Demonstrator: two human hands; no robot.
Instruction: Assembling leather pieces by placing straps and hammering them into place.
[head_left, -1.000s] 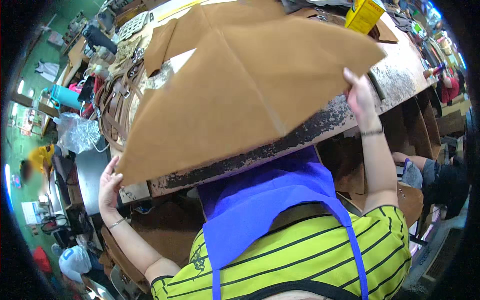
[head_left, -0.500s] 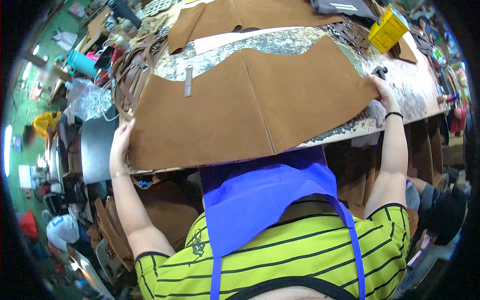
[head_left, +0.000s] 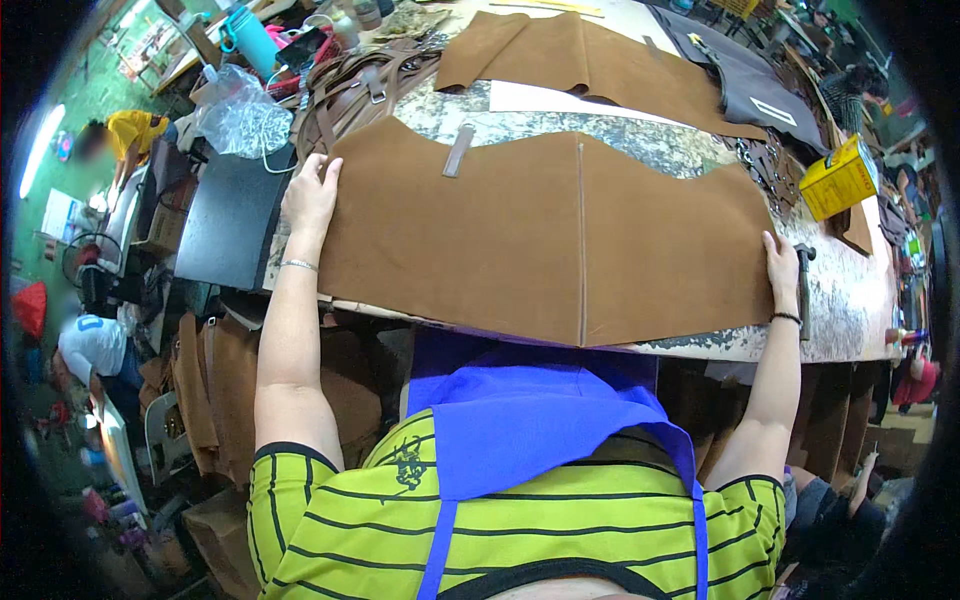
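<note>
Brown leather [head_left: 450,245] lies along surface's [head_left: 850,300] near edge; left grip [head_left: 311,200] and right grip [head_left: 783,272] at its ends, can't tell if clamped. Pulling nearward could slide it off; jerking could shift grey strip [head_left: 459,152]; right end could snag dark tool [head_left: 804,290].

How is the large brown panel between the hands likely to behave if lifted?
The brown panel looks broad and thin, so it would probably sag. The straight seam crossing it may stiffen that line. Lying nearly flat, it seems unlikely to roll or tip.
</note>
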